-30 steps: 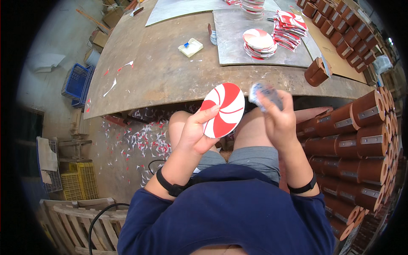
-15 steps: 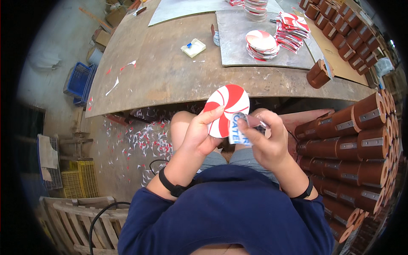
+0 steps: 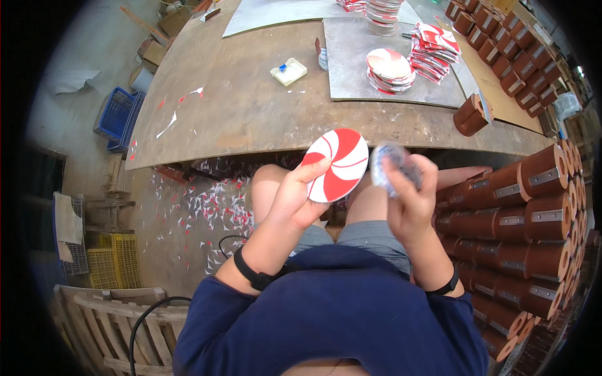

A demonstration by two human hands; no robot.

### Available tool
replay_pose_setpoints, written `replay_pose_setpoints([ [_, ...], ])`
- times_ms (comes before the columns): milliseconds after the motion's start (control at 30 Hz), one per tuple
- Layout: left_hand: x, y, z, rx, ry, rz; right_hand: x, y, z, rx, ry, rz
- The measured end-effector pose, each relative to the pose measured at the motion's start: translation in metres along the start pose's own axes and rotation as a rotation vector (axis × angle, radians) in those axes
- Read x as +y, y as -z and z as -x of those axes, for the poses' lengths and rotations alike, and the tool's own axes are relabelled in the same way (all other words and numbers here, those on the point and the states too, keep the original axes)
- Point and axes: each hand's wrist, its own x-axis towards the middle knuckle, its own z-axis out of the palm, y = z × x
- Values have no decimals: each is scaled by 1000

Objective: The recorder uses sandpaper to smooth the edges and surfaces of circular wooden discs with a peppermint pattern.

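My left hand (image 3: 296,197) is closed on the edge of a round disc (image 3: 346,168) with red and white swirls, thumb on its face. The disc is tilted above my knees, in front of the table edge. Just right of it, my right hand (image 3: 411,197) pinches a small curled piece of sandpaper (image 3: 381,168) with blue print on its white back. Motion blurs this piece, and a small gap separates it from the disc. On the table, similar red and white discs (image 3: 387,64) stand in a stack beside a pile of uncut square pieces (image 3: 433,56).
The wooden table (image 3: 251,116) carries metal sheets (image 3: 351,81), a small white dish (image 3: 289,72) and another sandpaper piece (image 3: 323,57). Brown cylinders (image 3: 501,219) are stacked close on my right. Red and white scraps (image 3: 207,207) litter the floor at left, near a slatted wooden bench (image 3: 119,319).
My right hand has moved right and slightly up with the sandpaper, off the disc's edge. The left hand and disc have hardly moved.
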Motion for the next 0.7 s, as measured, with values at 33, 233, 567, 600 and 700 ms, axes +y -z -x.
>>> replay_pose_setpoints([
  [33,1,0,-1,6,22,16,-6,-2,0,-25,118,-32],
  [233,-2,-2,-1,61,-23,13,15,-6,8,-14,-195,127],
  [567,-3,1,-8,109,-60,96,17,-15,11,59,-109,212],
  [600,-5,-3,-9,149,-53,89,10,-16,12,48,13,112],
  [700,-4,4,-9,122,5,73,-20,-17,5,-73,144,39],
])
